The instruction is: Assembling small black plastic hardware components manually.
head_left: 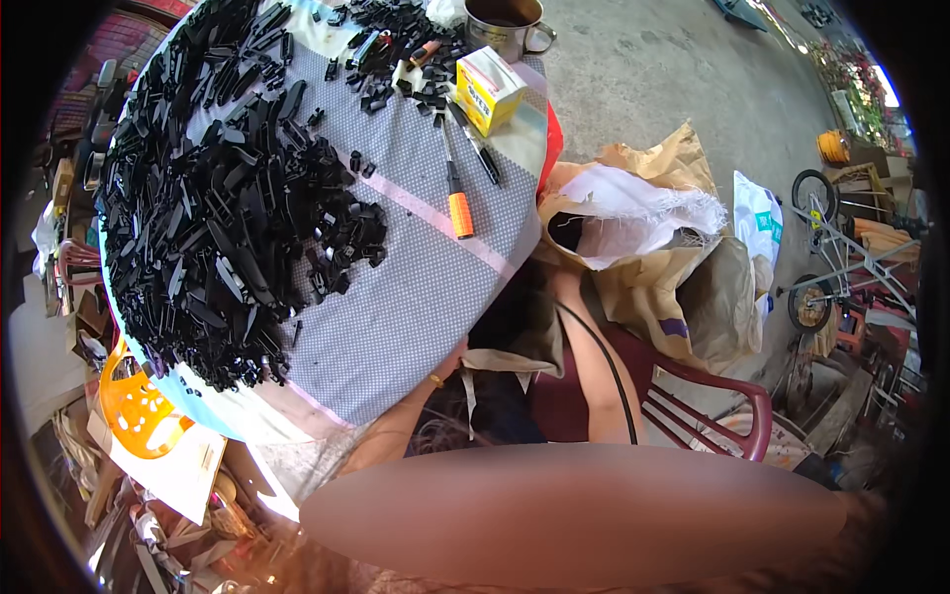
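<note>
My left hand (450,368) is at the near edge of the cloth-covered table (396,327), with a gold-coloured band showing on it. Its fingers are hidden. My right forearm reaches forward beside the open brown paper sack (643,287); the right hand (566,285) shows only in part, between the sack and the table edge, fingers out of sight. Whether either hand holds anything cannot be made out. On the table lie a large heap of small black plastic parts (228,218), an orange-handled screwdriver (459,210) and a black pen-like tool (479,148).
A yellow-and-white box (490,91) and a metal mug (507,28) stand at the table's far right. White woven lining (643,213) sticks out of the sack. A maroon plastic chair (732,396), an orange chair (139,406) and a small bicycle (831,257) stand around.
</note>
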Demonstrator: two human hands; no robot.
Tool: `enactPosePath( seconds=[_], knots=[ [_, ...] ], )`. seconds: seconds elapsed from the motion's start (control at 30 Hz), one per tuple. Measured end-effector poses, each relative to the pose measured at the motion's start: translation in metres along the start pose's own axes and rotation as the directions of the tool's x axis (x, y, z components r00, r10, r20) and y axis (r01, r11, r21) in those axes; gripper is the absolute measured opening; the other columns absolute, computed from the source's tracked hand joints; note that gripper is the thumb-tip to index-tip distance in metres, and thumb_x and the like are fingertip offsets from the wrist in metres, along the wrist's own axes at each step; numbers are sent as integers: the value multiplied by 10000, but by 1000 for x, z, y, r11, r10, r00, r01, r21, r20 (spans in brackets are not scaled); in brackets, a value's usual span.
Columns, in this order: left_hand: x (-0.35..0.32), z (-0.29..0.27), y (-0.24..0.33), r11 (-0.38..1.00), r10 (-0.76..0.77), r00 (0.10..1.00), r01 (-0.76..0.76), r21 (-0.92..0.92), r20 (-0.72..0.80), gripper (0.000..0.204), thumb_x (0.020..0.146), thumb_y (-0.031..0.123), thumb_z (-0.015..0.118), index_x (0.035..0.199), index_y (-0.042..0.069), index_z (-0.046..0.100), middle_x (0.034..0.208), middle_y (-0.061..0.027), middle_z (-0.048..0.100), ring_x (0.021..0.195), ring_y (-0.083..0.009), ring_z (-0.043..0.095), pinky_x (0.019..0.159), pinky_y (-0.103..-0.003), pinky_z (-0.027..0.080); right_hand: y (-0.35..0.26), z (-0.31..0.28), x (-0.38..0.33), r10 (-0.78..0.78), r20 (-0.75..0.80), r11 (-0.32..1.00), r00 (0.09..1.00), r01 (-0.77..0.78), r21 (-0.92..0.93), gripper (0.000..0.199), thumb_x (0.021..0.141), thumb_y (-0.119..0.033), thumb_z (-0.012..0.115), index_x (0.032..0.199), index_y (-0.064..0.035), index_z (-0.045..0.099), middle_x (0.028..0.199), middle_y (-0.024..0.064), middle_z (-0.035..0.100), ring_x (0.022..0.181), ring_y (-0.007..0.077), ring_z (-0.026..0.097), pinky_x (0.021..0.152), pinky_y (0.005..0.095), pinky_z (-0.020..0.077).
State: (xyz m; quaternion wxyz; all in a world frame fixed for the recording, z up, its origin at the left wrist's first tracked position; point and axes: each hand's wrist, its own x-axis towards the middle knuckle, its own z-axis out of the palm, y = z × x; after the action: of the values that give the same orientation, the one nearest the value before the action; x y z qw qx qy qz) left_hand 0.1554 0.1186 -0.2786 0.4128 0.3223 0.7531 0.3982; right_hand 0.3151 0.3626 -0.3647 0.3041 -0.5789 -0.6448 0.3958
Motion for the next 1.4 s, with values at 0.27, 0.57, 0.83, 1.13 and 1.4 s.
enactPosePath(
  seconds=[0.27, 0.57, 0.83, 1.13, 1.4],
  knots=[
    [39, 50, 49, 928, -272, 895, 341, -151, 353, 397, 857, 391, 495, 712, 30, 576, 615, -26, 556, 509, -127, 525, 490, -247, 451, -40, -72, 89, 420, 56, 897, 906, -424, 126, 23, 682, 18, 529, 675, 0, 542, 669, 51, 516, 598, 162, 452, 530, 324, 353],
    [99, 90, -15, 928, -313, 931, 342, -146, 190, 496, 804, 444, 513, 776, -47, 575, 670, -156, 592, 614, -276, 595, 578, -380, 477, 11, -75, 91, -12, 267, 813, 963, 165, -559, 227, 794, -215, 554, 888, -14, 601, 671, 182, 606, 672, 326, 600, 599, 390, 462],
    [80, 86, 1, 773, -607, 795, 591, 232, 0, 528, 799, 463, 504, 820, -57, 592, 762, -205, 613, 708, -318, 615, 645, -396, 482, -25, -212, 79, -92, 95, 722, 991, 132, -679, 487, 751, -193, 613, 1161, 21, 460, 1059, 196, 512, 872, 280, 536, 678, 298, 486],
    [61, 83, -7, 763, -558, 829, 533, 366, -42, 655, 798, 558, 441, 980, -55, 581, 998, -249, 580, 964, -363, 552, 788, -418, 440, 14, -254, 178, 380, -100, 736, 920, -366, -570, 867, 618, -292, 721, 1293, 4, 264, 1276, 255, 360, 1163, 363, 395, 945, 401, 372],
    [71, 81, -25, 902, -307, 951, 298, 312, -21, 640, 807, 533, 429, 1098, -29, 525, 1184, -248, 476, 1117, -386, 433, 938, -403, 339, 24, -170, 196, 472, -390, 873, 790, -357, 332, 398, 784, -229, 643, 1020, 74, 541, 878, 141, 606, 664, 205, 570, 555, 321, 451]
  ],
)
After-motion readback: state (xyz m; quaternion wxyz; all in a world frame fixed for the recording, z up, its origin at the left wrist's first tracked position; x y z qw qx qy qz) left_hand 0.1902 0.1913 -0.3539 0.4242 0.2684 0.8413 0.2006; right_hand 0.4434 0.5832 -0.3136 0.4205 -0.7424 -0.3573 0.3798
